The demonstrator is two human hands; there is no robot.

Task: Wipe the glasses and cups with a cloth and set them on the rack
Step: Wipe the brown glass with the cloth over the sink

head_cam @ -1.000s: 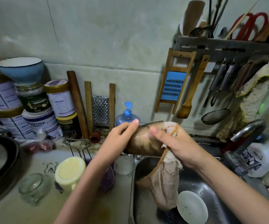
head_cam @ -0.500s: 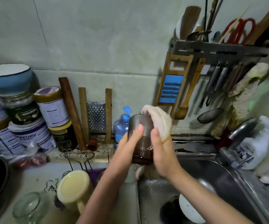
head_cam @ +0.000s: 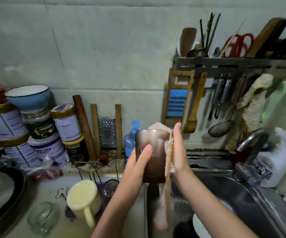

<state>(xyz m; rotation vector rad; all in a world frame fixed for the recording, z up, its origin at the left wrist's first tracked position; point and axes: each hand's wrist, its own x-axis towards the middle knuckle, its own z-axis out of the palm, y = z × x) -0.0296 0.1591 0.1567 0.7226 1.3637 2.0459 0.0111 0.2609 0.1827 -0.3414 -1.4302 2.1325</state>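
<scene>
A brown, ribbed, translucent glass (head_cam: 153,155) is held upright above the left edge of the steel sink (head_cam: 242,194). It is gripped from the left by the left hand (head_cam: 137,164), thumb laid across its front. A limp, frayed beige cloth (head_cam: 164,203) is pressed to its right side by the flat, straight-fingered right hand (head_cam: 179,152) and hangs into the sink. A cream mug (head_cam: 83,198) and a clear cup (head_cam: 42,217) are seen on the worktop (head_cam: 56,189).

Ribbed brown glass (head_cam: 153,155), beige cloth (head_cam: 164,203)

Brown ribbed glass (head_cam: 156,148) turned from sideways to upright; cloth (head_cam: 163,208) now pressed flat against it by right hand (head_cam: 179,152).
</scene>
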